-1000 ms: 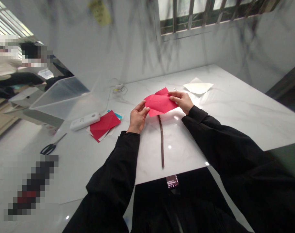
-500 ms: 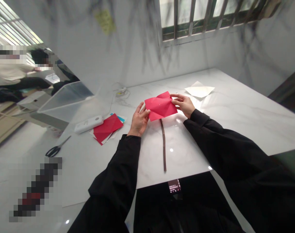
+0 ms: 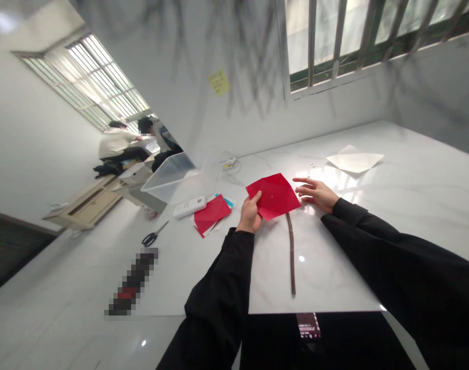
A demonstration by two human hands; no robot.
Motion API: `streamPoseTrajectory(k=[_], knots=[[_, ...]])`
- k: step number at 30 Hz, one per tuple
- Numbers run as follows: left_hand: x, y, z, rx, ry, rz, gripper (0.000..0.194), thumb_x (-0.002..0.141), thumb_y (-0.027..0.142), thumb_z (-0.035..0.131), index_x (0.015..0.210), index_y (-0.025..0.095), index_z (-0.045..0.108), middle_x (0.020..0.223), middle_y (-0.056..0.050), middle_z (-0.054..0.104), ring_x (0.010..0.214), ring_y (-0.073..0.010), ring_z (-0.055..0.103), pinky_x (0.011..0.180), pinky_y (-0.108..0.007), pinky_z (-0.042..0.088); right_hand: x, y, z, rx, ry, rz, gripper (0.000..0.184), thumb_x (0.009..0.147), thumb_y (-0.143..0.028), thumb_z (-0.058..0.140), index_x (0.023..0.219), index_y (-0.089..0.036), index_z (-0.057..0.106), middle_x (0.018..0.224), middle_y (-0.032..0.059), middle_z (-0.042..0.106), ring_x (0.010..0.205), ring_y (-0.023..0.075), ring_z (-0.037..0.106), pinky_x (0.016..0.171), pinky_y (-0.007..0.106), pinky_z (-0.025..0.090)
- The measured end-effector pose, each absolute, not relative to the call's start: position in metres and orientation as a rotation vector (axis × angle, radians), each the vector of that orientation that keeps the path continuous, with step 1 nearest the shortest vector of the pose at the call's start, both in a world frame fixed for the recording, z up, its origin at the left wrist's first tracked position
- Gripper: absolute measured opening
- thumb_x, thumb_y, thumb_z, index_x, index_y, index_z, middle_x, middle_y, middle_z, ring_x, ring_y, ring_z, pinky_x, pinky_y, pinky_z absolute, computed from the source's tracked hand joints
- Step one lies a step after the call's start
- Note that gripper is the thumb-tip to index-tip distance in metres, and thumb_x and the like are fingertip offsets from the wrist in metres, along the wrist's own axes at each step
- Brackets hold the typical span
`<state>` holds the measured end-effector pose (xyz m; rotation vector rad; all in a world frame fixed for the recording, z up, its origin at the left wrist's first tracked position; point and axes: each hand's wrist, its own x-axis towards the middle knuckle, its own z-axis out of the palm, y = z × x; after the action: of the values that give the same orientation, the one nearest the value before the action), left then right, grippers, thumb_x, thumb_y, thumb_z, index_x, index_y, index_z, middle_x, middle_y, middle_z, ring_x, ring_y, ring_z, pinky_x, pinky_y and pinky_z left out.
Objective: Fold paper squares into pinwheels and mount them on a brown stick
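The left hand (image 3: 251, 213) clasps, thumb on top, the left side of a thin red paper sheet (image 3: 275, 198) that hides the far end of a slender brown wooden stick (image 3: 291, 257), while the right hand (image 3: 315, 195), fingers loosely parted and empty, hangs just beside its right edge. Held from one side only, the sheet could sag or crease under the thumb. The square yellow paper note (image 3: 219, 82) and lit phone screen (image 3: 308, 326) bear writing too blurred to read, and no brand is legible
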<state>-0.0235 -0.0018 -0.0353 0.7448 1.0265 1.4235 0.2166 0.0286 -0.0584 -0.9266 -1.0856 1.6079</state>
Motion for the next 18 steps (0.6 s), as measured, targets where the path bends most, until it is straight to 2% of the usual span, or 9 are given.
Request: streamPoseTrajectory(k=[3,5,7,9,12,14,15,16,18], knots=[[-0.066,-0.007,-0.009,0.975,1.355,1.723,0.034,0.094,0.038,0.069,0.121,0.017,0.071,0.118,-0.013,0.080,0.126,-0.0289,0.071,0.114,-0.049,0.052,0.217,0.030,-0.063,-0.924,-1.073,1.624,0.047,0.076,-0.030,0.090,0.120,-0.022,0.076,0.092,0.0034,0.071,0.078,0.0122,0.063,0.067,0.023,0.055],[-0.105,-0.017,0.017,1.369,1.616,1.930,0.037,0.100,0.037,0.059,0.131,0.020,0.070,0.136,-0.011,0.073,0.139,-0.0256,0.062,0.123,-0.046,0.044,0.217,0.032,-0.065,-0.918,-1.083,1.639,0.048,0.074,-0.029,0.091,0.119,-0.022,0.076,0.092,0.0036,0.071,0.078,0.0120,0.063,0.069,0.023,0.056],[-0.142,-0.032,0.036,1.875,1.757,1.895,0.046,0.102,0.032,0.052,0.146,0.022,0.063,0.157,-0.009,0.058,0.153,-0.0234,0.046,0.131,-0.042,0.031,0.217,0.033,-0.066,-0.912,-1.120,1.641,0.048,0.073,-0.030,0.092,0.118,-0.021,0.077,0.091,0.0038,0.071,0.077,0.0120,0.063,0.071,0.024,0.056],[-0.167,-0.048,0.039,2.209,1.852,1.583,0.054,0.101,0.024,0.047,0.154,0.025,0.057,0.168,-0.005,0.046,0.159,-0.0223,0.037,0.134,-0.040,0.025,0.216,0.033,-0.069,-0.913,-1.179,1.628,0.049,0.073,-0.032,0.091,0.119,-0.021,0.077,0.091,0.0041,0.071,0.077,0.0125,0.062,0.071,0.025,0.056],[-0.179,-0.065,0.009,2.297,2.057,0.938,0.060,0.097,0.019,0.043,0.156,0.024,0.056,0.164,-0.007,0.051,0.158,-0.0264,0.039,0.134,-0.050,0.024,0.215,0.034,-0.073,-0.928,-1.263,1.586,0.053,0.074,-0.034,0.090,0.122,-0.020,0.076,0.090,0.0043,0.071,0.077,0.0133,0.062,0.072,0.026,0.056],[-0.176,-0.071,-0.019,2.158,2.210,0.481,0.058,0.098,0.026,0.045,0.155,0.022,0.056,0.164,-0.011,0.050,0.158,-0.0337,0.037,0.131,-0.061,0.026,0.215,0.034,-0.074,-0.936,-1.292,1.555,0.054,0.073,-0.032,0.089,0.124,-0.020,0.075,0.092,0.0046,0.071,0.080,0.0141,0.064,0.074,0.027,0.056],[-0.174,-0.073,-0.031,2.070,2.277,0.331,0.059,0.100,0.031,0.045,0.157,0.021,0.053,0.168,-0.013,0.044,0.159,-0.0376,0.034,0.129,-0.065,0.026,0.215,0.034,-0.075,-0.941,-1.299,1.542,0.054,0.072,-0.031,0.089,0.123,-0.020,0.075,0.093,0.0049,0.071,0.081,0.0147,0.064,0.074,0.027,0.056],[-0.172,-0.074,-0.039,2.032,2.307,0.239,0.060,0.102,0.037,0.043,0.160,0.021,0.049,0.171,-0.013,0.037,0.160,-0.0399,0.032,0.128,-0.066,0.026,0.214,0.034,-0.075,-0.947,-1.304,1.530,0.053,0.072,-0.030,0.088,0.123,-0.020,0.075,0.094,0.0053,0.072,0.082,0.0154,0.065,0.075,0.028,0.056],[-0.170,-0.074,-0.047,2.015,2.313,0.170,0.065,0.103,0.052,0.044,0.162,0.023,0.046,0.173,-0.013,0.033,0.160,-0.0412,0.030,0.127,-0.064,0.027,0.214,0.034,-0.074,-0.957,-1.315,1.515,0.051,0.071,-0.028,0.087,0.121,-0.020,0.076,0.094,0.0057,0.072,0.082,0.0162,0.065,0.075,0.029,0.056]])
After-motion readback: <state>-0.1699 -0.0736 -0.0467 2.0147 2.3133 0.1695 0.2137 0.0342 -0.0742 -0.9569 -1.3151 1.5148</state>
